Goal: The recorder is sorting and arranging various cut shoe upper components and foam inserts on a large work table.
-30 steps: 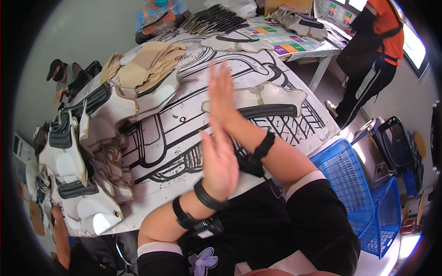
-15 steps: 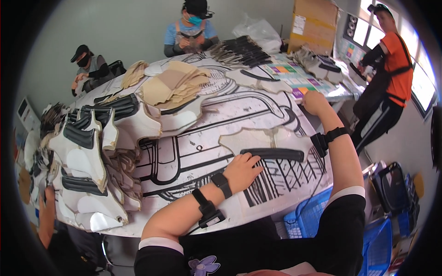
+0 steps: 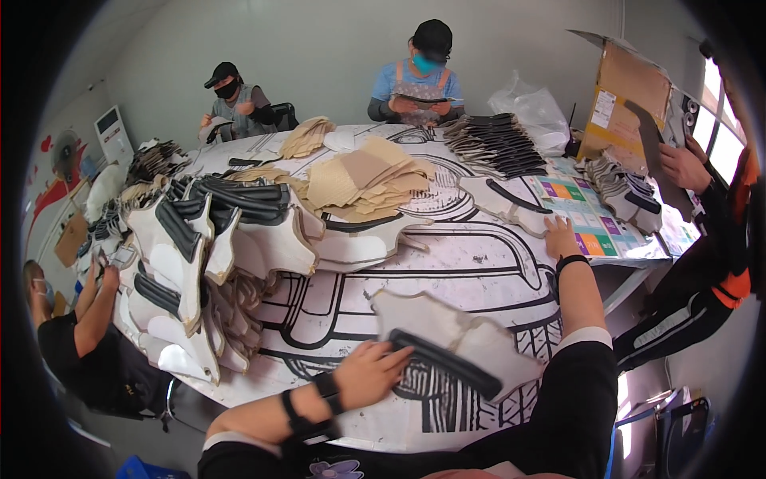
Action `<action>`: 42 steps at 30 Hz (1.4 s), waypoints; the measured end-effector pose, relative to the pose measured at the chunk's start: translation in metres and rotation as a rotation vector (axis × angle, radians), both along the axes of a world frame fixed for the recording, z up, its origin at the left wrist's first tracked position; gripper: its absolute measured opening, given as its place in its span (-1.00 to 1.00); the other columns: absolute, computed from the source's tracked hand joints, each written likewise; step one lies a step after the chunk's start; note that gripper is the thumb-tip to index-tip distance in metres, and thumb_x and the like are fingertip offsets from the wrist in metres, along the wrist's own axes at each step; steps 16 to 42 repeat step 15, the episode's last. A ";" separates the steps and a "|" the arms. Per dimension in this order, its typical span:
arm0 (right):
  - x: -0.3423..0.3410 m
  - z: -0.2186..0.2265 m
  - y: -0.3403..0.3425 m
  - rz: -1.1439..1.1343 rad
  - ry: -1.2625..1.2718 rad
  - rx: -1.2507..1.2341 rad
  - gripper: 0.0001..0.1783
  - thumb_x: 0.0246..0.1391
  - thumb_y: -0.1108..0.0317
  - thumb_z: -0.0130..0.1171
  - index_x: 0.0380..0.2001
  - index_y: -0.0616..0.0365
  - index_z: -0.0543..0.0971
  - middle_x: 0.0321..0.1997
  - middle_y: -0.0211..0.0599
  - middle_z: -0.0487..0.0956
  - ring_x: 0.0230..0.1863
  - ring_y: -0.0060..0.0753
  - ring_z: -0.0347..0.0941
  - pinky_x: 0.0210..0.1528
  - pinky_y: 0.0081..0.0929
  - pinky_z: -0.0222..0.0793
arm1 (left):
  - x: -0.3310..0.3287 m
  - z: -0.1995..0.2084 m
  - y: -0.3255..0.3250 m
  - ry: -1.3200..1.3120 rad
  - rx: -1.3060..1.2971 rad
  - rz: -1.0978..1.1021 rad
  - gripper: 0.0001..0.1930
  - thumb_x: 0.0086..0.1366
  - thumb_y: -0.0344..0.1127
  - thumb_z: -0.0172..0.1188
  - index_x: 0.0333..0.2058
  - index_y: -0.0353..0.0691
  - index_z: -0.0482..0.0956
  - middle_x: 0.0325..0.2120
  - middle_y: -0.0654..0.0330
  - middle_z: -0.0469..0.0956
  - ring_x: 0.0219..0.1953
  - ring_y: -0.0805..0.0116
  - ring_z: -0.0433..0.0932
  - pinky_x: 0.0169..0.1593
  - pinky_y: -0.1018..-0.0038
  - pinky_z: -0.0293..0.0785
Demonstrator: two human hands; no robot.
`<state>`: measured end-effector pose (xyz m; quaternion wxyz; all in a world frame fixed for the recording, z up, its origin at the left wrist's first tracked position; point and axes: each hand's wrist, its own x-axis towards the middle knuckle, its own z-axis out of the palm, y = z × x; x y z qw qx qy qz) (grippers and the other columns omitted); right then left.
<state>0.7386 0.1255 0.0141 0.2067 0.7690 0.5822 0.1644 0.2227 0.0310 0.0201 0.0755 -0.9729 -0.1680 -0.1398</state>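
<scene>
Beneath my left hand (image 3: pixel 371 374) lies a pale grey cut panel (image 3: pixel 427 319) with a black padded strip (image 3: pixel 445 363) along its near side. The fingers of that hand are closed on the strip's left end, and the panel sits tilted on the table. My right hand (image 3: pixel 561 238) reaches forward, fingers apart, to the right corner of a second pale panel (image 3: pixel 499 209), which also carries a black strip. Whether the fingertips touch it I cannot tell. Both wrists wear black bands.
Left of my hands rises a heap of panels with black strips (image 3: pixel 239 239). Behind lie beige pieces (image 3: pixel 375 180) and a row of dark strips (image 3: pixel 495 144). A cardboard box (image 3: pixel 626 96) stands back right. Several people work around the printed table (image 3: pixel 447 263).
My right hand has gone from a closed shape to spread fingers by the second panel's corner. The panel under my left hand has turned, its right end nearer me. The view has shifted.
</scene>
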 end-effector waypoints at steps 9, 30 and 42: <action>-0.057 0.029 -0.102 0.294 -0.095 0.113 -0.87 -0.26 0.40 0.06 -0.74 0.13 0.55 -0.65 -0.16 0.52 -0.60 -0.17 0.47 -0.52 -0.25 0.38 | -0.099 0.016 -0.040 -0.074 -0.065 0.264 -0.75 -0.07 -0.29 0.26 -0.32 -0.04 0.57 -0.17 0.44 0.48 -0.33 0.42 0.38 -0.20 0.43 0.23; -0.192 0.034 -0.255 0.054 0.368 0.137 -0.63 -0.39 0.47 0.11 -0.34 0.26 0.51 -0.51 -0.11 0.54 -0.37 -0.07 0.46 -0.31 -0.32 0.36 | -0.095 0.012 -0.010 -0.007 -0.157 0.077 -0.64 -0.04 -0.32 0.19 -0.18 -0.11 0.43 -0.12 0.15 0.43 -0.23 0.37 0.42 -0.12 0.38 0.33; -0.192 0.034 -0.255 0.054 0.368 0.137 -0.63 -0.39 0.47 0.11 -0.34 0.26 0.51 -0.51 -0.11 0.54 -0.37 -0.07 0.46 -0.31 -0.32 0.36 | -0.095 0.012 -0.010 -0.007 -0.157 0.077 -0.64 -0.04 -0.32 0.19 -0.18 -0.11 0.43 -0.12 0.15 0.43 -0.23 0.37 0.42 -0.12 0.38 0.33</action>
